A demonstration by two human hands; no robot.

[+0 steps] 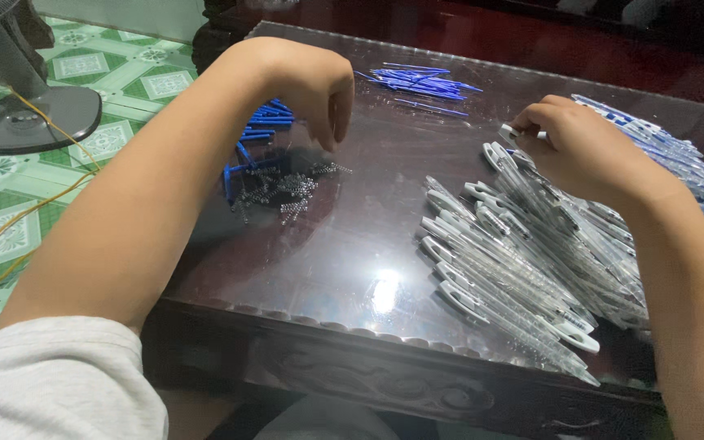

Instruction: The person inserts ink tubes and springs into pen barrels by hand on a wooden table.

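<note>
Pen assembly, mid-course. The right hand (584,147) grips one clear pen barrel (513,131) above a large heap of clear barrels (523,269). The left hand (319,90) hangs with fingers curled loosely, empty, over small metal springs (291,189) beside blue refills (261,122). A row of pens with blue parts (678,155) lies at the far right; judging by the heap, most barrels remain unfilled.

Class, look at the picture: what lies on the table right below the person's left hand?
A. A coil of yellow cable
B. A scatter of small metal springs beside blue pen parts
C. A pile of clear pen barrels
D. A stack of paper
B: the left hand hangs over small metal springs next to blue pen parts; the clear pen barrels lie by the right hand.
</note>
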